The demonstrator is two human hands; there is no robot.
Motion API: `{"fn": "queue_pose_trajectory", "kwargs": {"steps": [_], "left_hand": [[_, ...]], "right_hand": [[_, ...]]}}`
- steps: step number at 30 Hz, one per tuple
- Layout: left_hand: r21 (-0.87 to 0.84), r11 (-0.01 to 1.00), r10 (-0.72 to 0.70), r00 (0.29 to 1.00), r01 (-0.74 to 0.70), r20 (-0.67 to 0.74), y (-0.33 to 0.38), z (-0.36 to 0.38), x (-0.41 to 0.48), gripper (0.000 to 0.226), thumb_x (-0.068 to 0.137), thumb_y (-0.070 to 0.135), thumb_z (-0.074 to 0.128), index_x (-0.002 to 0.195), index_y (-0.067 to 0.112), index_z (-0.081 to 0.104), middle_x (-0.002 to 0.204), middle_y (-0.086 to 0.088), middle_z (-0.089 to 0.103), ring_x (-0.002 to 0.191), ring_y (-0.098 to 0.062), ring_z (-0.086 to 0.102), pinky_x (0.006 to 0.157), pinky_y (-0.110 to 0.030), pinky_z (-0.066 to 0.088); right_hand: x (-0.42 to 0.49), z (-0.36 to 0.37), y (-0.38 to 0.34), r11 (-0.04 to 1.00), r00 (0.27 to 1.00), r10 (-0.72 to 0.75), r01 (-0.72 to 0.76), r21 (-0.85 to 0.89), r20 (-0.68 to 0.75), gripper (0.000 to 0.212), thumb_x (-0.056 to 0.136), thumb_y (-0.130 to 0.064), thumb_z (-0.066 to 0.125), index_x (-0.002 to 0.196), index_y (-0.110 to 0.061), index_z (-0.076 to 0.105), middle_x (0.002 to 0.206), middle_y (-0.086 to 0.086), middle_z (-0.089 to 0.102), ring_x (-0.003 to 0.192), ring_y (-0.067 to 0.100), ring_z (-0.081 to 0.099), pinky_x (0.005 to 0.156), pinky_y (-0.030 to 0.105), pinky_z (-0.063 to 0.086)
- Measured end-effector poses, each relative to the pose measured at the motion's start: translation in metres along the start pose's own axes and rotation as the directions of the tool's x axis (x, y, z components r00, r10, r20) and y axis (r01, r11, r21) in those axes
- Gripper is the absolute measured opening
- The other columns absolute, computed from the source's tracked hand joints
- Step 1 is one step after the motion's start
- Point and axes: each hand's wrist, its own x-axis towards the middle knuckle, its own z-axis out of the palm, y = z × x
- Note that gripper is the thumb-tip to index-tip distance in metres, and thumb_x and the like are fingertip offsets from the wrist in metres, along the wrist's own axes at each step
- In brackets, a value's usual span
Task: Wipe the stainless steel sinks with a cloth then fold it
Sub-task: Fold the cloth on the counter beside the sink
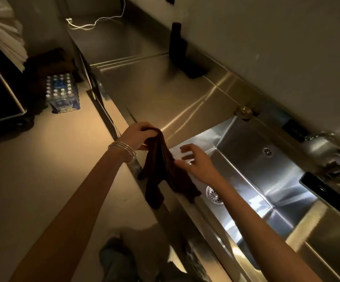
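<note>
A dark brown cloth (161, 169) hangs in loose folds over the front edge of the steel counter. My left hand (137, 136), bangles on the wrist, grips its top end. My right hand (195, 161) is beside the cloth's right edge with fingers spread, its thumb side touching the fabric. Just behind my right hand lies the stainless steel sink (266, 180); its round drain (213, 195) shows past my right forearm.
A steel counter (165, 92) runs to the back left, with a dark bottle (178, 40) against the wall and a white cable (95, 22) further off. A tap (327, 151) stands at the sink's right. A pack of water bottles (62, 92) sits on the floor.
</note>
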Motion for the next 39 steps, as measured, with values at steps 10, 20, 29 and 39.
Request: {"fn": "queue_pose_trajectory", "kwargs": {"steps": [10, 20, 29, 39], "left_hand": [[-0.008, 0.993, -0.117, 0.980, 0.120, 0.160, 0.005, -0.113, 0.120, 0.009, 0.090, 0.012, 0.055, 0.087, 0.016, 0.063, 0.092, -0.007, 0.060, 0.085, -0.019, 0.058, 0.075, -0.030, 0.049], [0.165, 0.984, -0.113, 0.957, 0.070, 0.268, 0.015, -0.152, 0.218, 0.007, 0.089, 0.014, 0.056, 0.085, 0.018, 0.060, 0.087, -0.003, 0.058, 0.081, -0.015, 0.055, 0.071, -0.029, 0.049], [0.216, 0.973, -0.128, 0.965, 0.077, 0.230, 0.027, -0.133, 0.319, 0.005, 0.089, 0.017, 0.057, 0.092, 0.014, 0.060, 0.082, -0.002, 0.059, 0.074, -0.013, 0.056, 0.066, -0.026, 0.046], [0.417, 0.906, -0.132, 0.984, 0.070, 0.122, 0.011, -0.098, 0.463, 0.026, 0.082, 0.019, 0.067, 0.106, 0.009, 0.069, 0.101, -0.013, 0.068, 0.092, -0.027, 0.063, 0.089, -0.036, 0.050]], "right_hand": [[0.074, 0.072, -0.015, 0.872, 0.991, 0.115, -0.134, -0.470, -0.068, 0.034, 0.084, -0.019, 0.058, 0.117, -0.016, 0.050, 0.114, 0.003, 0.056, 0.102, 0.023, 0.058, 0.082, 0.033, 0.048], [0.135, 0.040, -0.024, 0.858, 0.871, 0.407, -0.468, -0.213, -0.275, 0.014, 0.091, -0.006, 0.048, 0.101, -0.007, 0.058, 0.087, 0.015, 0.065, 0.074, 0.026, 0.062, 0.059, 0.029, 0.045], [0.222, -0.002, 0.015, 0.816, 0.812, 0.502, -0.559, -0.148, -0.297, 0.017, 0.086, -0.006, 0.057, 0.102, -0.009, 0.062, 0.088, 0.003, 0.057, 0.084, 0.016, 0.053, 0.067, 0.022, 0.038], [0.331, -0.080, 0.066, 0.770, 0.743, 0.577, -0.633, -0.077, -0.339, 0.012, 0.083, -0.009, 0.068, 0.093, -0.003, 0.065, 0.081, 0.007, 0.059, 0.082, 0.022, 0.058, 0.054, 0.021, 0.036]]}}
